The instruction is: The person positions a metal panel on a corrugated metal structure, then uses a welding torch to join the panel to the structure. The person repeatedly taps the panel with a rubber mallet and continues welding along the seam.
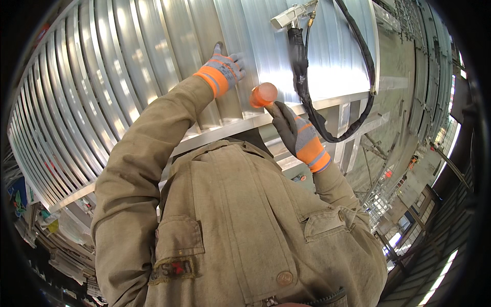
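Note:
My right hand (297, 134), in a grey and orange work glove, is closed round the handle of a mallet with an orange head (264, 95). The mallet head is raised in front of the near edge of a ribbed metal panel (153, 56). Over the panel's ribs, my left hand (223, 70) is stretched out in a matching glove, thumb and fingers apart, with nothing in it. Its fingertips are somewhat blurred, and I cannot tell whether they touch the metal. The panel is made of several long shiny strips side by side.
To the right, a welding torch-like tool (296, 56) with a black-wrapped handle lies on the panel, its thick black cable (369, 56) looping over the edge. A metal frame (348, 123) carries the panel. Long metal profiles (432, 77) are stacked at far right.

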Available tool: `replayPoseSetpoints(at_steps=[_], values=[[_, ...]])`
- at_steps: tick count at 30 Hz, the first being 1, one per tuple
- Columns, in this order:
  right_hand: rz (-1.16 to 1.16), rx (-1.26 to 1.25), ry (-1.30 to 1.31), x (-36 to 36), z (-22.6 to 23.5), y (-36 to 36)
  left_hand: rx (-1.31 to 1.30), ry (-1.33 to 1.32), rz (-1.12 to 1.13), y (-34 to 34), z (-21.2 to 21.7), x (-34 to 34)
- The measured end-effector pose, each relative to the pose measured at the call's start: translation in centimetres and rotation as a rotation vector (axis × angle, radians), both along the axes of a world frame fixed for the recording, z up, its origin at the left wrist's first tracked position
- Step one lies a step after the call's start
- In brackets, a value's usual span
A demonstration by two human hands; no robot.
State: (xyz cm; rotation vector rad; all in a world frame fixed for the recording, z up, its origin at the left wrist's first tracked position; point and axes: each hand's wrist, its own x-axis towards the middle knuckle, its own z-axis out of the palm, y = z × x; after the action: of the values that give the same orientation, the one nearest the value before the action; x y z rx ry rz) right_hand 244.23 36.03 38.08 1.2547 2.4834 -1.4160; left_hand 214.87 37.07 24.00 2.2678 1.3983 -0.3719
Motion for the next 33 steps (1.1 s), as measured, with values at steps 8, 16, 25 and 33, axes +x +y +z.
replayPoseSetpoints(at_steps=[8, 16, 25, 33], values=[[0.193, 0.065, -0.305, 1.7, -2.7, -0.9, 0.024, -0.017, 0.007, -0.2, -0.8, 0.1], [0.056, 0.036, -0.129, 0.6, -1.7, 0.2, 0.010, -0.021, 0.002, -0.4, -1.0, 0.2], [0.203, -0.024, -0.467, 3.1, -3.7, -1.2, 0.117, -0.062, 0.010, -1.4, -2.9, 0.2], [0.141, -0.094, -0.387, 3.3, -3.6, -0.5, 0.084, -0.044, -0.021, -1.2, -2.9, 0.7]])
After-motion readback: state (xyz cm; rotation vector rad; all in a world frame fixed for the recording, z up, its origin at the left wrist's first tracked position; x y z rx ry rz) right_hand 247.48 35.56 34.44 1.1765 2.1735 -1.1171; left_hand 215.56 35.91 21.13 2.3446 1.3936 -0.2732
